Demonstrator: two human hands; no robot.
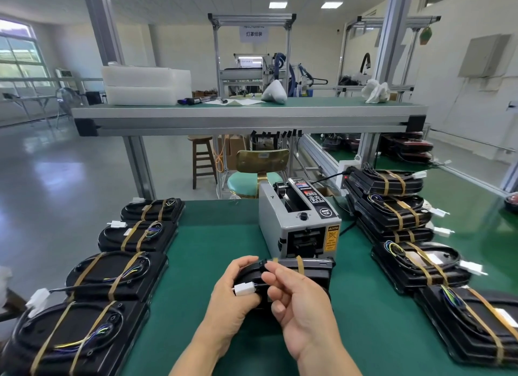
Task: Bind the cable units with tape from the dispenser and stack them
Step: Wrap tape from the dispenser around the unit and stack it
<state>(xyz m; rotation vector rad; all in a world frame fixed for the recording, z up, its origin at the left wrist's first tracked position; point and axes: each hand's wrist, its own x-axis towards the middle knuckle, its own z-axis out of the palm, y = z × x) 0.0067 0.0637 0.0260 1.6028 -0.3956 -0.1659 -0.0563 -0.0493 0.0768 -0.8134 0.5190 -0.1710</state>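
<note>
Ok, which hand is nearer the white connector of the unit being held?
Left. The left hand, gripping the cable unit, touches the white connector; the right hand is just right of it.
</note>
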